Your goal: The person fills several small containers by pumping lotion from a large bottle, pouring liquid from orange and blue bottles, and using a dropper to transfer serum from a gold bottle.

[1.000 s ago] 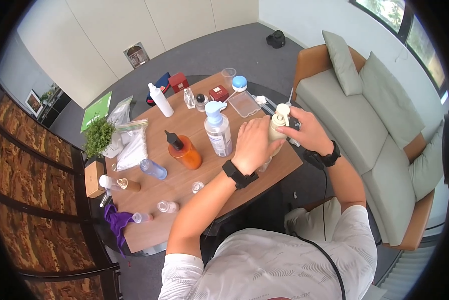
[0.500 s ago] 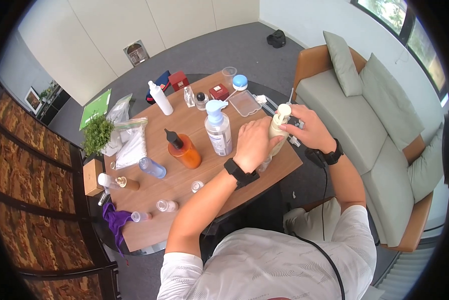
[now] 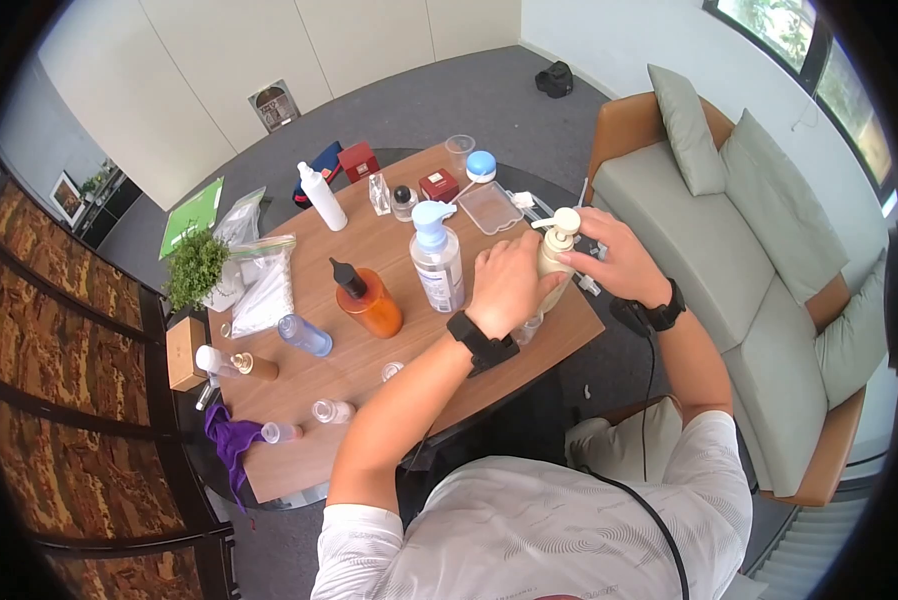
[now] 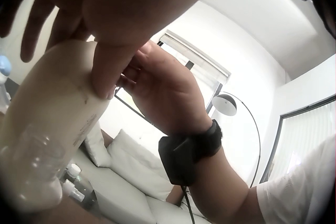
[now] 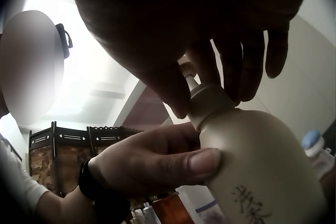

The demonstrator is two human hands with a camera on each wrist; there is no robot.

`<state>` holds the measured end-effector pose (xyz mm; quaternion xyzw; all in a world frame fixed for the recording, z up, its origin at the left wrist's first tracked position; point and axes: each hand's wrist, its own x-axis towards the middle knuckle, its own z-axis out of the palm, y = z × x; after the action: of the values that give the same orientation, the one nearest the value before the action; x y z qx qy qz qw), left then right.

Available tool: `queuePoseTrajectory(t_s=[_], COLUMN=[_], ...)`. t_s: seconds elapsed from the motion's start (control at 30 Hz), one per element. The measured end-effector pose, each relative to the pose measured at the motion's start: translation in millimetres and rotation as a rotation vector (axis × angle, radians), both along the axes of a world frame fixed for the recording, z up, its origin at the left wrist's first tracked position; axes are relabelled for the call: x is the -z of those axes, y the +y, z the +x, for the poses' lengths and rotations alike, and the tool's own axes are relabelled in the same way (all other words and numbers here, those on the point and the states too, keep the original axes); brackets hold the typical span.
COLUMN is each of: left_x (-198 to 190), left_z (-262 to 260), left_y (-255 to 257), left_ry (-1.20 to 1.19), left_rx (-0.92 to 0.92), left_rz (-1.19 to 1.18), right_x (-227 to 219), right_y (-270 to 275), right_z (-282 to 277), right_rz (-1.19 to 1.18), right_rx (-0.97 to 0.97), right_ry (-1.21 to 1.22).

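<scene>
A cream pump bottle with dark lettering on its body stands upright over the table's right end. My left hand grips its upper body from the left, thumb pressed on the near side. Around the bottle's neck, the thumb and fingers of my right hand pinch the collar just below the pump head. In the head view the spout points left. A clear pump bottle with a light blue head is just left of my left hand. The cream bottle's base is mostly hidden behind that hand.
An orange bottle with a black pump, a blue bottle and a white spray bottle stand on the wooden table. A shallow clear tray lies behind my hands. A sofa is to the right.
The pump head has turned, so its spout has swung from pointing toward me round to the left. My right fingers have shifted slightly at the collar; my left hand keeps its grip.
</scene>
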<state>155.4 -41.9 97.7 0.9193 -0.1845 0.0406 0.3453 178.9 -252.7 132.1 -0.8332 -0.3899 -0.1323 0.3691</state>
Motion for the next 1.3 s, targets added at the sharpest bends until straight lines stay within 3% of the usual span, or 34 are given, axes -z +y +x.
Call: queuePoseTrajectory(t_s=[0.5,0.6,0.7,0.8,0.9,1.1,1.2,1.3], left_x=[-8.3,-11.0,-13.1,-14.0,-9.6,-12.5,-10.1,-10.4], left_z=[3.1,3.5,2.4,2.8,3.9,2.6,2.9,2.9], left_y=[2.1,2.9,3.6,4.1,4.5,3.0,3.6,3.3], left_ry=[0.069,0.101,0.093,0.082,0.041,0.073,0.055,0.063], left_rx=[0.029,0.04,0.038,0.033,0.038,0.022,0.028,0.026], left_rz=[-0.091,-0.093,-0.077,-0.064,-0.086,-0.041,-0.066,-0.061], right_x=[-2.9,7.6,0.1,-2.5,3.2,-9.3,1.1,6.6], right_y=[-0.6,-0.7,2.9,2.0,-3.8,5.8,1.9,-2.9], right_z=[2.8,-0.2,-5.5,-2.4,8.6,-3.5,6.8,11.3], right_rz=[-0.002,-0.007,-0.18,-0.029,-0.065,-0.174,0.098,0.003], right_rx=[-0.059,0.09,0.215,0.051,-0.035,0.16,-0.085,-0.016], right_ry=[0.061,0.183,0.036,0.005,-0.048,0.006,0.215,0.193])
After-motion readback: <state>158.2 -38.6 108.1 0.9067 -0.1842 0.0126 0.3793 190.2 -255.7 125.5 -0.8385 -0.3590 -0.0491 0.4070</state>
